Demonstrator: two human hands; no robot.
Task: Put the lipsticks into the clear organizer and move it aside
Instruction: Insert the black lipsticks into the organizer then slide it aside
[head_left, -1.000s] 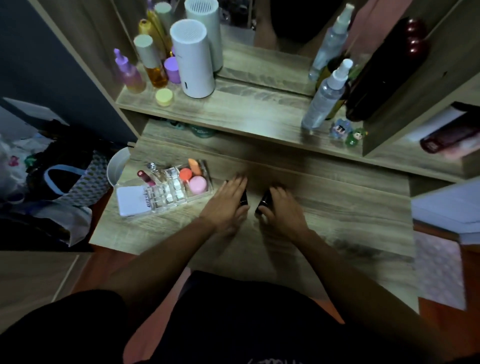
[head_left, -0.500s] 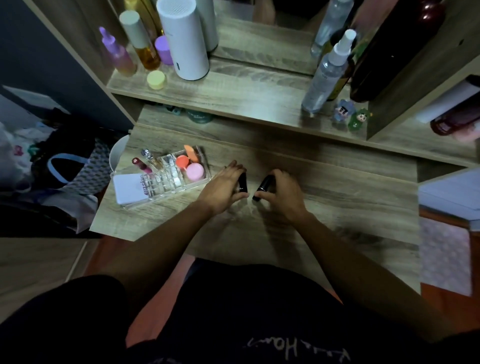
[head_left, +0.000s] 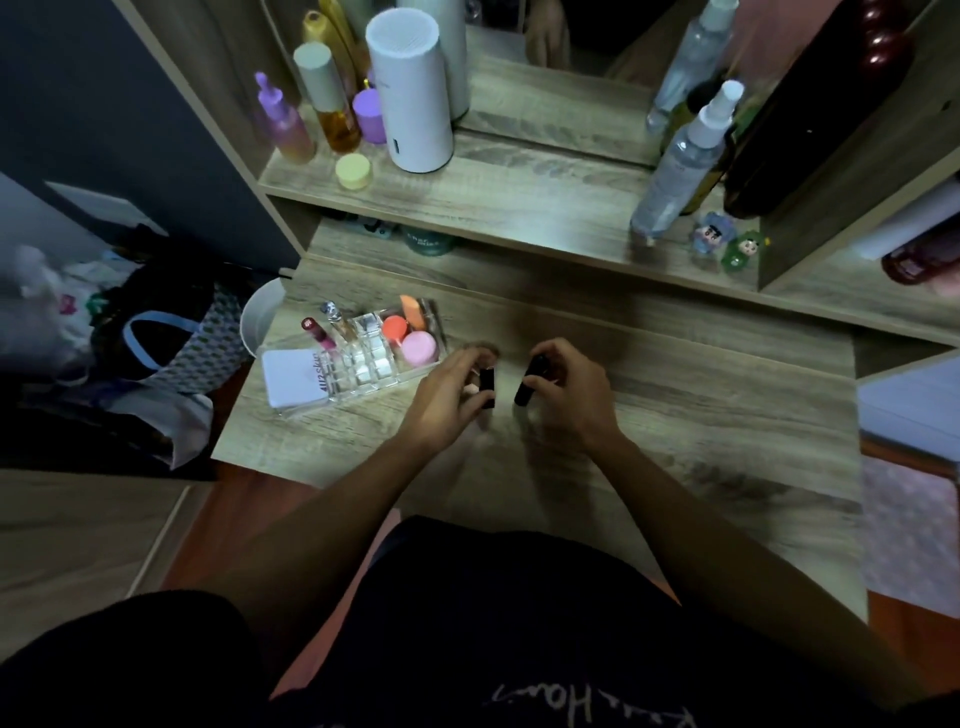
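Left hand: the left hand closes its grip on a short black lipstick, held upright just above the desk.
Right hand: the right hand closes its grip on a second black lipstick, tilted, its lower end pointing toward the desk.
Lipsticks: the two sit close together between the hands, not touching.
Clear organizer: the clear organizer stands on the desk's left part, just left of the left hand, holding a white card, a pink jar, an orange jar and slim tubes.
Shelf: the shelf behind carries a white cylinder and a spray bottle.
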